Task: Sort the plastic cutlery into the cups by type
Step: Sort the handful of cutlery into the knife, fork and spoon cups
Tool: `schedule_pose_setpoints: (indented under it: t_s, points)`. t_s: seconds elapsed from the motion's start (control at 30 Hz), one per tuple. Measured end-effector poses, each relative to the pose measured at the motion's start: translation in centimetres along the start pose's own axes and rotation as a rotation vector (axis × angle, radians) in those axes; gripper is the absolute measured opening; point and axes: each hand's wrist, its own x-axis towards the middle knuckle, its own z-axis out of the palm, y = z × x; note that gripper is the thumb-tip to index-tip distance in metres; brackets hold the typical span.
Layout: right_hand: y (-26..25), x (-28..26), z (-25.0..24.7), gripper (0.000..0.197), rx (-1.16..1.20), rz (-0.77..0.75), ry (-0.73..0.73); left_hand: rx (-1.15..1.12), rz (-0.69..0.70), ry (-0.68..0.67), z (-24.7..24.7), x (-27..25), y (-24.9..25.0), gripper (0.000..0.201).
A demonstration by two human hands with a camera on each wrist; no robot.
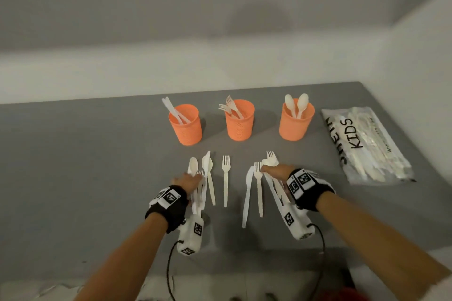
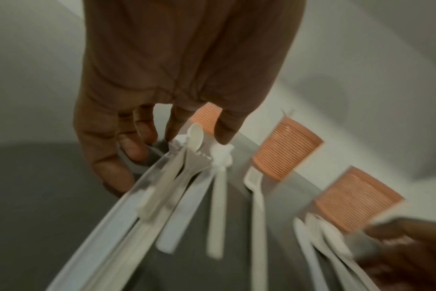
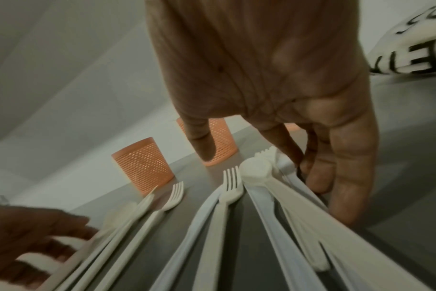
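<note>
Roughly: three orange cups in a row on grey table [image 1: 73, 154]: left cup [image 1: 186, 126] w/ knives, middle cup [image 1: 239, 121] w/ forks, right cup [image 1: 296, 121] w/ spoons. Loose cutlery lying in front of cups, near edge. Left hand [image 1: 187, 182] palm-down over left pile [image 1: 203, 178], fingers loosely bent, touching pieces; grip unclear. Right hand [image 1: 276, 171] over right pile [image 1: 269, 166], fingers down among pieces; hold can't tell. Lone fork [image 1: 225, 178] between piles, untouched. Printed plastic bag [image 1: 364, 144] w/ more cutlery right of cups.
</note>
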Motion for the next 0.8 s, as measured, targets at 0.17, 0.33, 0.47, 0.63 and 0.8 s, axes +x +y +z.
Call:
schedule_pose_setpoints:
  t_s: [0.17, 0.33, 0.47, 0.63, 0.8]
  points:
    - [-1.9, 0.3, 2.0, 0.080, -0.264, -0.050, -0.005, -0.073, 0.016, -0.169, 4.3, -1.9, 2.9, 0.035]
    - [-2.5, 0.8, 4.2, 0.075, -0.347, -0.105, 0.079, -0.291, -0.044, -0.324, 6.9, -3.3, 5.4, 0.026]
    - [-2.6, 1.1, 5.4, 0.051, -0.442, -0.139, 0.253, -0.382, -0.069, -0.382, 8.0, -3.3, 6.1, 0.022]
    - [-2.2, 1.6, 5.3, 0.045, -0.487, -0.198, 0.268, -0.461, -0.098, -0.429, 8.8, -2.8, 5.7, 0.028]
    - [-2.0, 2.6, 4.8, 0.040, -0.493, -0.230, 0.263, -0.583, -0.105, -0.455, 9.1, -2.7, 5.2, 0.028]
